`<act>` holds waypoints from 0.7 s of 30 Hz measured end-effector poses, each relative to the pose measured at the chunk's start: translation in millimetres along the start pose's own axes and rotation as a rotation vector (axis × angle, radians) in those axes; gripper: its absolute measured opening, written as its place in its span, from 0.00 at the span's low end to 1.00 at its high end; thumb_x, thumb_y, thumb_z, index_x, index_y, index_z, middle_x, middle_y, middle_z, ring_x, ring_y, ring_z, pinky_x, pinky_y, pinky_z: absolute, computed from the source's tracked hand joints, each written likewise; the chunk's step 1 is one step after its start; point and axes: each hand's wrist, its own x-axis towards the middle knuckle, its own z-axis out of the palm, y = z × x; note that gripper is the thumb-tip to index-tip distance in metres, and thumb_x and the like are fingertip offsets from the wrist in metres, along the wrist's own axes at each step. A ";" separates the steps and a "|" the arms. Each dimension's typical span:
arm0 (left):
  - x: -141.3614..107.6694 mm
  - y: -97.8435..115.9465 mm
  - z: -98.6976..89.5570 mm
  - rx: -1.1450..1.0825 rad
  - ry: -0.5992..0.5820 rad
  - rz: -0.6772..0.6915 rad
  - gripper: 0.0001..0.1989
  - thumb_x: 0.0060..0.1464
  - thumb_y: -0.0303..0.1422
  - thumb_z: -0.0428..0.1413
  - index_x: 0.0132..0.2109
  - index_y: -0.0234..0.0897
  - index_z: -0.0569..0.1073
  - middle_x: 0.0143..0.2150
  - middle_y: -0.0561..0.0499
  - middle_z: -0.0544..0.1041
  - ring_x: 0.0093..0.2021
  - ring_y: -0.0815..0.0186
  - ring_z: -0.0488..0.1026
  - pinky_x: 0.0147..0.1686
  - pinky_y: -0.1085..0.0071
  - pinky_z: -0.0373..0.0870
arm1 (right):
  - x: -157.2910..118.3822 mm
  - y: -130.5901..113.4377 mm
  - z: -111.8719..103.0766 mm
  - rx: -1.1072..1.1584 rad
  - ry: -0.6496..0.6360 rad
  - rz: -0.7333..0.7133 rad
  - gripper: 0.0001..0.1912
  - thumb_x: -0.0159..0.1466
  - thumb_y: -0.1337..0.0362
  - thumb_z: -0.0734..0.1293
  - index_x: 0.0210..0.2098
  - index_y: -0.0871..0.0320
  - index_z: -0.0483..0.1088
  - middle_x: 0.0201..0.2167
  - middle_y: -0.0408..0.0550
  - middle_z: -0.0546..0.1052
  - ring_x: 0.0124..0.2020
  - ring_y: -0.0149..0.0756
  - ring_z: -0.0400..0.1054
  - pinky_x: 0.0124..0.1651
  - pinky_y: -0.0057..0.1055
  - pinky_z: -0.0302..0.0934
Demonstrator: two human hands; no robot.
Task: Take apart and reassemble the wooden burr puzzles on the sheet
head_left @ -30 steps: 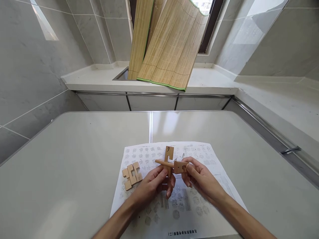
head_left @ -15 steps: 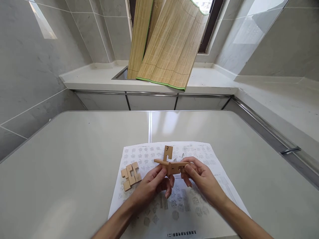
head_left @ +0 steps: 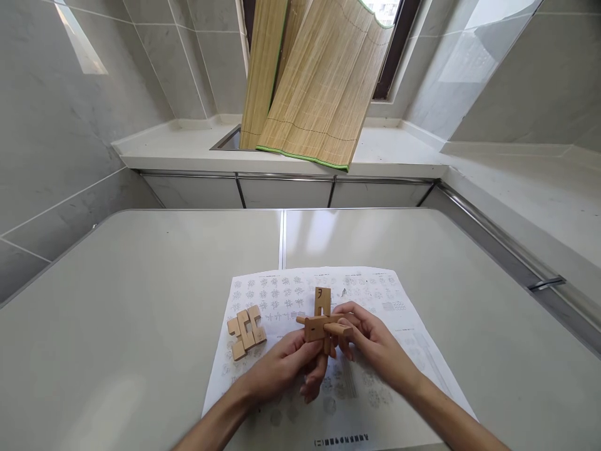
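Note:
Several interlocked wooden puzzle pieces (head_left: pixel 315 328) are held above the paper, joined crosswise. One upright piece has a dark mark near its top and a slot below. My left hand (head_left: pixel 293 360) grips the cluster from the lower left, thumb against its front. From the right, my right hand (head_left: pixel 370 335) pinches the pieces at that end, its fingertips partly hidden behind them. More notched wooden puzzle pieces (head_left: pixel 246 332) lie side by side on the paper, left of my hands.
Under my hands lies a printed sheet (head_left: pixel 277 432) covered with small diagrams, on a pale table (head_left: pixel 141 300). Beyond the table runs a white ledge (head_left: pixel 188 150), where a bamboo mat (head_left: pixel 319 94) leans at the window. Grey tiled walls stand on both sides.
The held cluster has turned, so one piece now points toward the front right and the marked piece stands more upright. Both hands shifted slightly with it. The loose pieces stayed put.

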 end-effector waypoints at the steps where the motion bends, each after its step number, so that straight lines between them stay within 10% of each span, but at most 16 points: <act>1: -0.6 0.4 1.1 0.001 -0.014 -0.015 0.20 0.69 0.51 0.56 0.42 0.36 0.72 0.24 0.59 0.64 0.20 0.74 0.59 0.26 0.73 0.67 | 0.4 0.9 1.1 -0.005 -0.001 0.006 0.19 0.71 0.43 0.68 0.44 0.54 0.71 0.25 0.42 0.75 0.24 0.32 0.63 0.31 0.31 0.59; 11: 0.3 5.9 8.4 0.039 -0.169 -0.065 0.20 0.70 0.51 0.55 0.51 0.38 0.72 0.26 0.57 0.65 0.21 0.72 0.60 0.21 0.74 0.57 | 0.8 7.4 0.3 0.117 0.006 0.040 0.18 0.70 0.46 0.71 0.44 0.54 0.71 0.25 0.38 0.71 0.20 0.30 0.62 0.27 0.30 0.55; 21: 4.4 -1.4 10.0 0.097 -0.006 -0.093 0.23 0.66 0.53 0.57 0.44 0.35 0.74 0.26 0.57 0.67 0.21 0.73 0.62 0.24 0.73 0.66 | 5.4 1.8 -18.7 -0.014 0.259 -0.032 0.18 0.70 0.45 0.70 0.47 0.52 0.72 0.17 0.34 0.66 0.22 0.35 0.57 0.33 0.33 0.53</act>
